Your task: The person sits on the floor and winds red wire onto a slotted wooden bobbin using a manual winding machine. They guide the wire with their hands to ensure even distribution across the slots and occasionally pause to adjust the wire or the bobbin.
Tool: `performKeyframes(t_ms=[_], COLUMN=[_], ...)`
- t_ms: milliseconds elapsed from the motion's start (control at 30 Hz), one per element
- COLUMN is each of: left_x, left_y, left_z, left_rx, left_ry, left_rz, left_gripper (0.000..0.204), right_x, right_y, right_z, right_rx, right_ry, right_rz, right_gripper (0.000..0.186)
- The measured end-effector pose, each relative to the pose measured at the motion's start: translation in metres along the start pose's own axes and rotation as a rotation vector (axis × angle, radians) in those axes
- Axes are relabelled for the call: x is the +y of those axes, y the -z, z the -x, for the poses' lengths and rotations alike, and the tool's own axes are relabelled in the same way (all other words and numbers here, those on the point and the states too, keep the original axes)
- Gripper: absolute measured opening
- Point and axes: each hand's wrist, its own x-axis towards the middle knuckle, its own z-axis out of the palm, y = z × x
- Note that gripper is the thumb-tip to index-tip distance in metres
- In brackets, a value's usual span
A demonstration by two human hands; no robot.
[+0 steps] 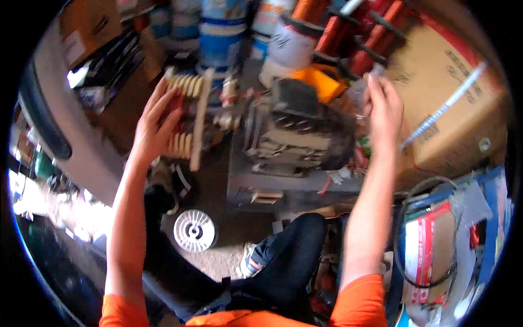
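Note:
My left hand [154, 125] reaches to a ribbed cream former [188, 85] with a long pale wooden bar [201, 122] along its side. Its fingers curl over dark red strands, probably wire, between the upper and lower ribs; blur hides the exact grip. The former stands left of a dark, boxy machine [297, 131], near a pale shaft-like part [229, 103]. On the machine's right side, my right hand [385, 106] is raised, thumb and fingers pinched together. Something small and pale shows at its fingertips, too smeared to name.
Red spools [376, 41] and a white bucket [291, 46] stand behind the machine, with blue-and-white buckets [222, 41] to their left. A large cardboard box [452, 103] flanks my right arm. A white slatted disc [195, 231] lies low between my legs. A black cable loop [400, 240] hangs at right.

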Motion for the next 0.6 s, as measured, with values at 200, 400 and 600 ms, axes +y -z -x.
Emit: performKeyframes(t_ms=[200, 400, 600], left_x=[0.000, -0.016, -0.025], left_y=[-0.010, -0.008, -0.018], left_z=[-0.007, -0.005, -0.007], left_rx=[-0.008, 0.052, 0.215], left_ry=[-0.101, -0.198, -0.333], left_rz=[-0.163, -0.218, -0.212], left_gripper=[0.045, 0.045, 0.039], right_x=[0.075, 0.082, 0.005], right_y=[-0.008, -0.005, 0.053], right_z=[-0.079, -0.088, -0.066], right_rx=[-0.767, -0.692, -0.428], right_ry=[-0.141, 0.273, 0.169], right_rz=[0.739, 0.797, 0.853], right_gripper=[0.023, 0.018, 0.031])
